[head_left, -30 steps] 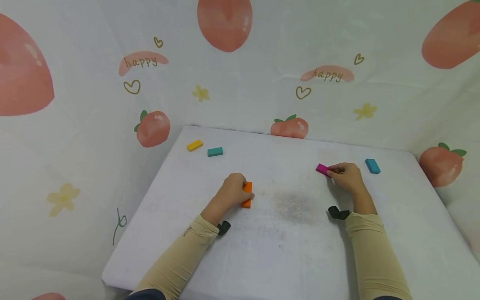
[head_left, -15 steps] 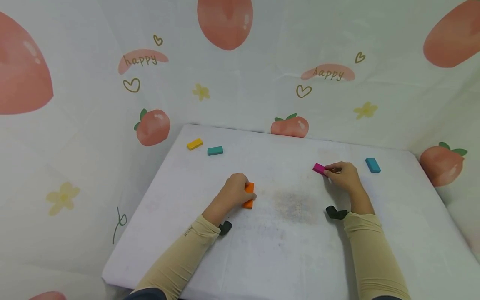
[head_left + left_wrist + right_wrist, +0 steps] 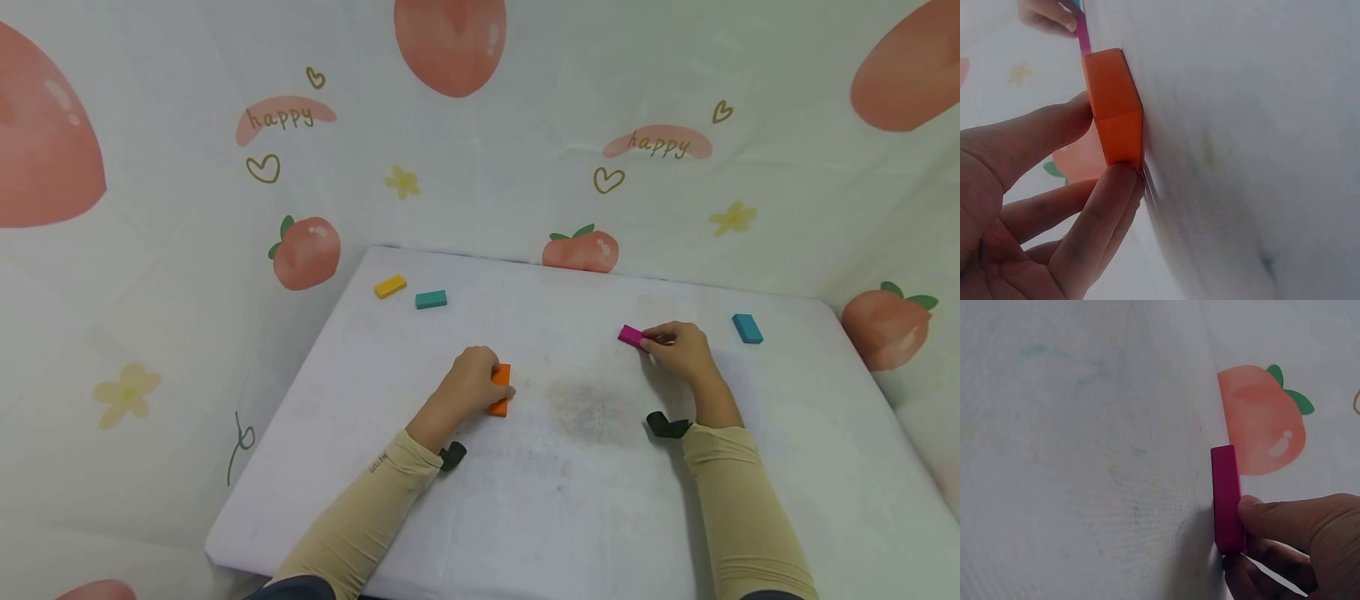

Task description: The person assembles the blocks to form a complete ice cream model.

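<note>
My left hand (image 3: 472, 383) pinches an orange block (image 3: 500, 390) left of the middle of the white table (image 3: 570, 525). In the left wrist view the thumb and fingertips grip the ends of this orange block (image 3: 1116, 106), which sits on or very close to the tabletop. Farther back on the right, my right hand (image 3: 684, 348) holds a magenta block (image 3: 631, 336) by its right end. The right wrist view shows the thumb against one side of the magenta block (image 3: 1227, 500) and fingers under its near end.
A yellow block (image 3: 390, 287) and a teal block (image 3: 431, 299) lie at the table's back left. At the back right is a blue block (image 3: 747, 328). Dark wrist-camera pieces (image 3: 667, 425) stick out beside both wrists. A printed cloth (image 3: 480, 167) hangs behind the table.
My right hand has moved left with the magenta block. The left hand and the orange block have shifted slightly to the right. The other blocks stay put.
</note>
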`<action>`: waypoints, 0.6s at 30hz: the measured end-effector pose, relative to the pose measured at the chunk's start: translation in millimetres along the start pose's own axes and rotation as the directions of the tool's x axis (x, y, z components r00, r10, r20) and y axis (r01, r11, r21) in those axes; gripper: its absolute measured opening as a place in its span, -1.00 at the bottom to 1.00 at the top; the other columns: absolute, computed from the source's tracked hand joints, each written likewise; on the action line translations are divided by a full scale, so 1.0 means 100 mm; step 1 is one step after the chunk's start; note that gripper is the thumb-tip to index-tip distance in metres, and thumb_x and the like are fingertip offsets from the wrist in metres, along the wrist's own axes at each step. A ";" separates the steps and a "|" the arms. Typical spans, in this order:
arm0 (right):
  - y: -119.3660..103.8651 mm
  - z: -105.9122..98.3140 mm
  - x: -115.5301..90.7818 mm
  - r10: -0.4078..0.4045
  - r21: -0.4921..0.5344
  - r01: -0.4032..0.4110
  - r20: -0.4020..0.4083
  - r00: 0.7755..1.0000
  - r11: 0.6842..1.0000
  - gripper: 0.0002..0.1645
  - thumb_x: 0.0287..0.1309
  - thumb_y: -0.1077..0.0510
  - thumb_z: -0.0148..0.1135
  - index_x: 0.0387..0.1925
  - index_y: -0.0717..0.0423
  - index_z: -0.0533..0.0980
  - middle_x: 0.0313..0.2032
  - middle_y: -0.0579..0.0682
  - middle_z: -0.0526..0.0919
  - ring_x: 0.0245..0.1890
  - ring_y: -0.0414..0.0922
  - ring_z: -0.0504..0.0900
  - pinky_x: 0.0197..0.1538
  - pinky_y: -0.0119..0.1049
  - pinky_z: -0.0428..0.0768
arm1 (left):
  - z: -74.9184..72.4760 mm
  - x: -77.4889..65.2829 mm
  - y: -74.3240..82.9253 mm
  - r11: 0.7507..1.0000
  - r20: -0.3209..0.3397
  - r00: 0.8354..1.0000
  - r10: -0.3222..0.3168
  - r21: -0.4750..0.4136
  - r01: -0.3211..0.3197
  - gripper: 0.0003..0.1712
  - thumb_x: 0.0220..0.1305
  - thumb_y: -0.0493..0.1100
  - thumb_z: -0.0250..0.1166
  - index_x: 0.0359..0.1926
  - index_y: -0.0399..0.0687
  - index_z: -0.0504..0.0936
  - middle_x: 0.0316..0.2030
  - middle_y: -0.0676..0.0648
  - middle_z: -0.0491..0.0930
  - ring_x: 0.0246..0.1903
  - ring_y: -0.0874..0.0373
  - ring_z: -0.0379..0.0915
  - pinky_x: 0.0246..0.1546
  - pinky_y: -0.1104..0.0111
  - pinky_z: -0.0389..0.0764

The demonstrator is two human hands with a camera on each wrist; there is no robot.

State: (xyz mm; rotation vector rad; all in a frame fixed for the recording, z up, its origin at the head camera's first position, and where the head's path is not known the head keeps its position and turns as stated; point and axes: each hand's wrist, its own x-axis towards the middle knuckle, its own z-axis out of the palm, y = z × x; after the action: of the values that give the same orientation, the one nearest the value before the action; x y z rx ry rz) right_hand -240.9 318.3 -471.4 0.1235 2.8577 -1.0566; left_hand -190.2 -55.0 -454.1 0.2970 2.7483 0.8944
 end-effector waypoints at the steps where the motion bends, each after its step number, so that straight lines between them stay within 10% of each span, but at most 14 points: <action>1: 0.00 0.00 0.00 -0.004 0.002 0.004 0.001 1.000 1.000 -0.50 0.50 0.04 0.24 0.24 0.33 0.61 0.20 0.42 0.60 0.18 0.28 0.53 0.20 0.15 0.60 | 0.00 0.00 0.00 1.000 0.003 1.000 0.001 -0.004 -0.001 -0.56 0.25 -0.09 0.57 -0.03 -0.36 0.73 -0.18 -0.13 0.67 -0.24 0.07 0.51 -0.14 0.27 0.65; 18: -0.09 0.12 -0.03 -0.050 0.005 0.050 0.005 0.999 0.999 -0.53 0.49 0.06 0.25 0.22 0.32 0.63 0.18 0.39 0.63 0.20 0.29 0.56 0.27 0.21 0.60 | 0.06 -0.04 0.06 0.999 0.033 0.999 0.014 -0.044 -0.012 -0.53 0.23 -0.10 0.58 0.01 -0.37 0.72 -0.12 -0.15 0.68 -0.22 0.06 0.51 -0.14 0.27 0.63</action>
State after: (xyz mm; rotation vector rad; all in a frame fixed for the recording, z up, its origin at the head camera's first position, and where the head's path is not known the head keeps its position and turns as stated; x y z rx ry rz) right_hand -238.2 303.5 -474.2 0.0495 2.8683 -1.0719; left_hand -184.2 -47.8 -454.5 0.3192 2.6955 0.9426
